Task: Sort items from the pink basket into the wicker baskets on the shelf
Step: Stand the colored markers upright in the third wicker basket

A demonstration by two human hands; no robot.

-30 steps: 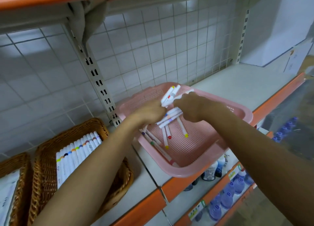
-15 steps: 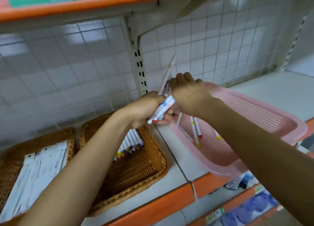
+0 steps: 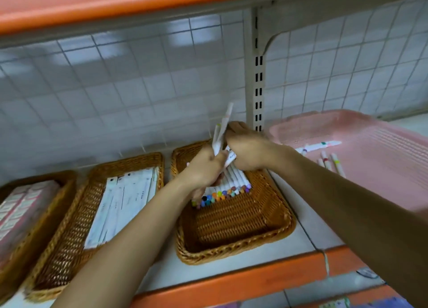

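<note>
A: Status? 
B: At frame centre, left hand (image 3: pixel 205 169) and right hand (image 3: pixel 249 150) both clasp a bundle of markers (image 3: pixel 222 129) above the marker wicker basket (image 3: pixel 234 233). The pink basket (image 3: pixel 370 145), right of frame, holds a few more.

A: Risk? 
B: The bundle is splayed. Uneven release could scatter markers outside the basket or disorder the row (image 3: pixel 228 189) below.

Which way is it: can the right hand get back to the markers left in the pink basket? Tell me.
Probably yes, once freed. The right hand is shut on a marker bundle with the left hand; the loose markers lie uncovered in the open pink basket beside it.
</note>
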